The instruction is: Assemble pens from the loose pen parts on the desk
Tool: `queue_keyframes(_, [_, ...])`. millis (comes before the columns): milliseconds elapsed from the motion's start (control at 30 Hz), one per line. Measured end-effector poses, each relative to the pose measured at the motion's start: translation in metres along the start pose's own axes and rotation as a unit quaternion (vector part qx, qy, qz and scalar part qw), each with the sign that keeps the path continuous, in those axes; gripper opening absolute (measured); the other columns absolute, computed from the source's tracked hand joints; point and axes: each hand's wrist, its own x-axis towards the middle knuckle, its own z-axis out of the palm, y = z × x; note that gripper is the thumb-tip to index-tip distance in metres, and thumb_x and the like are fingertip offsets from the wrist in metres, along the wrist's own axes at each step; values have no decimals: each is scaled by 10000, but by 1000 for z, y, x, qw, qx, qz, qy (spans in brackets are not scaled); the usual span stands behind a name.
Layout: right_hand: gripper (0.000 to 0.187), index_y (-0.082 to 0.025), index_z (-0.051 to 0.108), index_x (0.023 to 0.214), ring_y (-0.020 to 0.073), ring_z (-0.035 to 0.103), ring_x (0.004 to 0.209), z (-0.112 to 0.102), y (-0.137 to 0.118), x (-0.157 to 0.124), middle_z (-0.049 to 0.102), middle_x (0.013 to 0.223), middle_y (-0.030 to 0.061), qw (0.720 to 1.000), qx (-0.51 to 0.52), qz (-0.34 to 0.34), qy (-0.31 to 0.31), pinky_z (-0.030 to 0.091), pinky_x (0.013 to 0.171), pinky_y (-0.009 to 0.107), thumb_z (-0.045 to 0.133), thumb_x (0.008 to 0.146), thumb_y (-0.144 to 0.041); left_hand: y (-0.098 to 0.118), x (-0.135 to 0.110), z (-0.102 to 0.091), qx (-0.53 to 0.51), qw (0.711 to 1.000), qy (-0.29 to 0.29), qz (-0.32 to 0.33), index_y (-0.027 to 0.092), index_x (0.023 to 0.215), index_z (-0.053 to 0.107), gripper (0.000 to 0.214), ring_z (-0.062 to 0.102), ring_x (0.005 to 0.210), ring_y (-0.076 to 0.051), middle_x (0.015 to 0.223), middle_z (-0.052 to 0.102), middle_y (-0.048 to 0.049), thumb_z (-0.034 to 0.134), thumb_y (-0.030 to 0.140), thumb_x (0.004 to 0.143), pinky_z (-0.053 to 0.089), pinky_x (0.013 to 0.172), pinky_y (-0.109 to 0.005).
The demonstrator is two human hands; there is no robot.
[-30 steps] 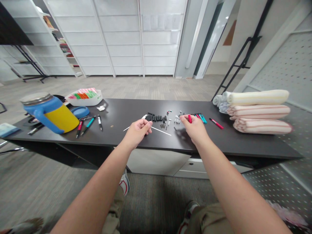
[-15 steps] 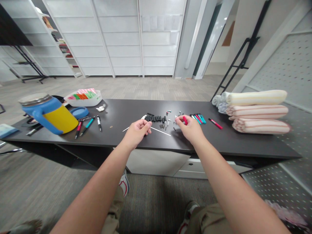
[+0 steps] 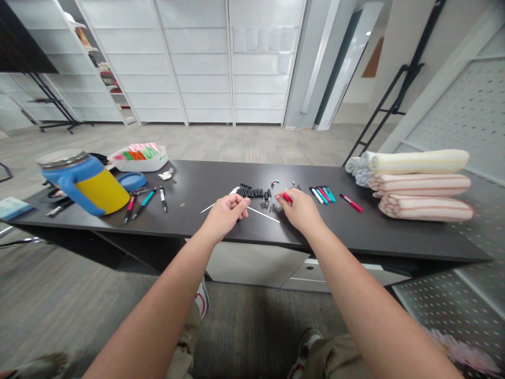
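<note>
Since the frame half a second back, the right hand (image 3: 300,211) has slid left along the desk, closing on the left hand (image 3: 224,215), with a narrow gap left between them. Its thumb and fingers are pressed together in a pinch on a small red pen part (image 3: 288,198), most of which is buried in the grip, so its full length and its ends can't be made out. What shows lies roughly crosswise, its visible end toward the left hand.

The left hand's fingers (image 3: 238,203) are curled in tight with the thumb over them, hiding whatever sits inside. A thin white stick (image 3: 263,214) runs out from just beside those fingers, slanting down to the right, and another white length (image 3: 211,207) slants down to the left. From here I can't tell whether they are one piece or two, or whether the hand grips them.

Just beyond the fingers of both hands, a row of small black pen sections (image 3: 255,193) and tiny metal parts (image 3: 273,185) lies on the dark desk (image 3: 197,179). Assembled pens (image 3: 321,195) sit to the right of the right hand.
</note>
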Motion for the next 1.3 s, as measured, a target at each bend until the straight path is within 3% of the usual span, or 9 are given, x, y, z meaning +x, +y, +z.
queue_keyframes(867, [221, -237, 769, 1043, 271, 683, 963, 7, 3, 0, 768, 1052, 91, 999, -32, -16, -14, 462, 822, 350, 568, 1047, -329, -2, 0, -1, 34, 999, -9, 5, 210, 796, 629, 407, 576, 650, -138, 750, 718, -15, 666, 584, 950, 433, 659, -271])
queue_keyframes(1167, [199, -215, 713, 950, 273, 670, 917, 4, -7, -2, 761, 998, 114, 998, -64, -12, -9, 430, 774, 345, 556, 1016, -317, 0, -1, 0, 36, 999, -14, 1, 211, 803, 633, 403, 581, 661, -140, 750, 716, -14, 678, 586, 944, 447, 673, -275])
queue_keyframes(1300, [224, -216, 706, 912, 244, 654, 829, -4, -10, -3, 738, 878, 75, 999, -5, 17, 35, 424, 747, 331, 549, 1007, -343, 2, -2, 0, 53, 998, -20, -1, 214, 795, 628, 397, 589, 663, -145, 748, 717, -12, 673, 579, 946, 458, 679, -279])
